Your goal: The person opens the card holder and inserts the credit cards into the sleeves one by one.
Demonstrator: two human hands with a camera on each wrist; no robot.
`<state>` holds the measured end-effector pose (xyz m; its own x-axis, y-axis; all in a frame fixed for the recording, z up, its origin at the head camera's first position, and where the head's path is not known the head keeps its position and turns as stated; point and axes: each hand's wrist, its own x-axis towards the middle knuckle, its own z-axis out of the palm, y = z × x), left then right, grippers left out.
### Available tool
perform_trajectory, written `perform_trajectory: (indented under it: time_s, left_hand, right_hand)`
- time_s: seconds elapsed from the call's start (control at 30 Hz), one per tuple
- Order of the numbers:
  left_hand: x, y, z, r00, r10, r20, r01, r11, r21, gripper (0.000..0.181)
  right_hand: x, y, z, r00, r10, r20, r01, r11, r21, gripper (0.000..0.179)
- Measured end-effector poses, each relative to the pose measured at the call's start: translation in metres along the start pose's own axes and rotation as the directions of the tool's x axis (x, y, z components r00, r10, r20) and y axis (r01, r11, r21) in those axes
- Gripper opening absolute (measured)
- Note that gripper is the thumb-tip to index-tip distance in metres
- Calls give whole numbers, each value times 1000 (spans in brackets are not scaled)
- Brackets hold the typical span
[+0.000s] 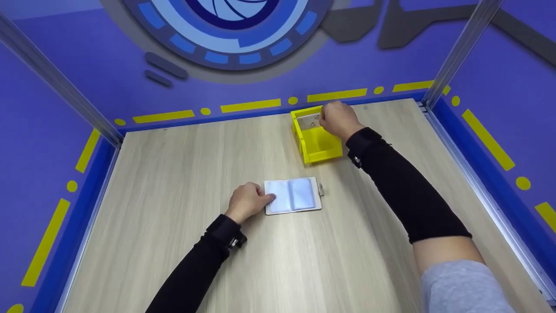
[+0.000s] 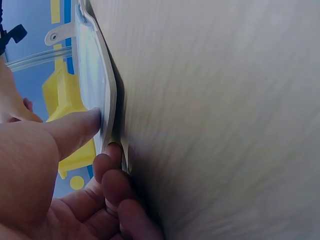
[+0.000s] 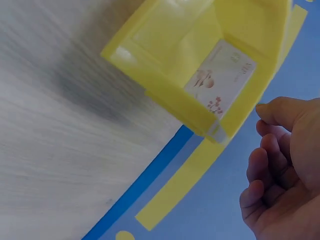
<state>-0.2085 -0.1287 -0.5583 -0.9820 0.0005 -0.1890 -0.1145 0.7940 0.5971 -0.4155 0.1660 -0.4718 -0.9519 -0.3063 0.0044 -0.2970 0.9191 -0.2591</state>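
Note:
An open card wallet (image 1: 290, 196) with clear plastic sleeves and a snap tab (image 1: 321, 189) lies on the table. My left hand (image 1: 246, 201) pinches its left edge, thumb on the sleeve and fingertips under the cover in the left wrist view. Farther back stands a yellow bin (image 1: 323, 155). Inside it, a white card (image 3: 220, 77) with a floral print leans against the back wall. My right hand (image 1: 340, 119) is over the bin's right side; its fingers (image 3: 258, 167) curl loosely beside the rim, with nothing between them.
The light wood table (image 1: 186, 174) ends at a blue wall (image 1: 243, 93) with yellow markings, close behind the bin. Metal posts (image 1: 460, 52) stand at the back corners, and side walls (image 1: 499, 117) border the table on both sides.

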Motion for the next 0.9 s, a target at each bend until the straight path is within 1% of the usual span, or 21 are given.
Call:
perform_trajectory:
  time_s: [0.13, 0.33, 0.53, 0.67, 0.77, 0.9]
  left_hand:
    - [0, -2, 1, 1000, 4, 0, -4, 1000, -4, 46]
    - [1, -3, 1, 1000, 7, -1, -7, 1000, -9, 46]
    - [0, -1, -1, 1000, 20, -19, -20, 1000, -11, 43]
    - [-1, -2, -1, 999, 22, -25, -23, 1000, -16, 45]
    - [0, -2, -1, 1000, 20, -17, -20, 1000, -19, 46]
    - [1, -3, 0, 1000, 15, -9, -15, 1000, -21, 47]
  right_hand:
    - [7, 2, 8, 1000, -21, -20, 20, 996, -82, 20]
    - [18, 5, 17, 999, -25, -37, 20, 991, -132, 23]
    - [27, 9, 20, 999, 12, -52, -22, 981, -191, 27]
    - [32, 9, 23, 999, 30, -31, -36, 976, -214, 32]
    - [34, 8, 27, 999, 38, -29, -44, 972, -232, 35]
    - [37, 7, 32, 998, 44, -45, -54, 969, -240, 37]
